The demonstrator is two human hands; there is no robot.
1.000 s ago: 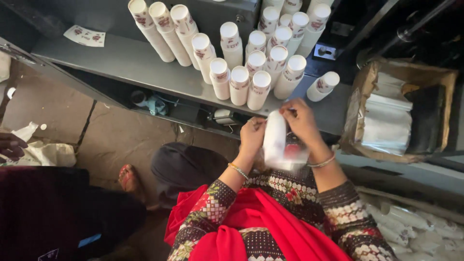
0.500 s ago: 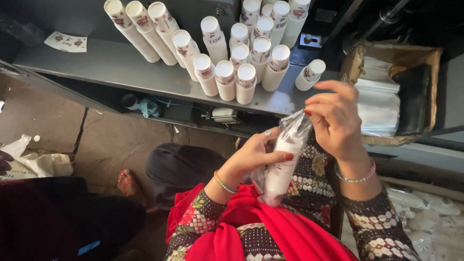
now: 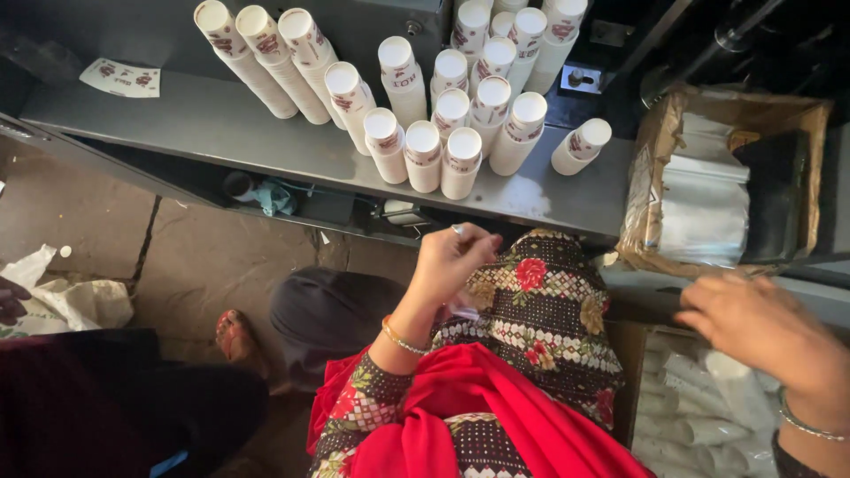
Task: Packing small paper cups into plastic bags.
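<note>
My left hand (image 3: 450, 265) hovers over my patterned lap, fingers curled shut, a ring on one finger; a pale scrap shows just beneath it, unclear what. My right hand (image 3: 753, 327) is blurred at the right, fingers spread, palm down above a heap of white bottles in clear bags (image 3: 699, 425). It holds nothing. Several white capped bottles (image 3: 443, 150) stand on the grey metal shelf (image 3: 221, 124) ahead of me. One bottle (image 3: 580, 146) lies tilted at the right end of the group.
A cardboard box (image 3: 651, 159) with clear plastic bags sits right of the shelf. A label sheet (image 3: 124, 78) lies on the shelf's left end. Another person's hand (image 3: 11, 301) and a white bag (image 3: 53, 301) are far left; a bare foot (image 3: 235, 332) is on the stone floor.
The bottle in its clear bag, held in both hands before, is gone from them. My right hand has swung down to the right; my left stays over my lap.
</note>
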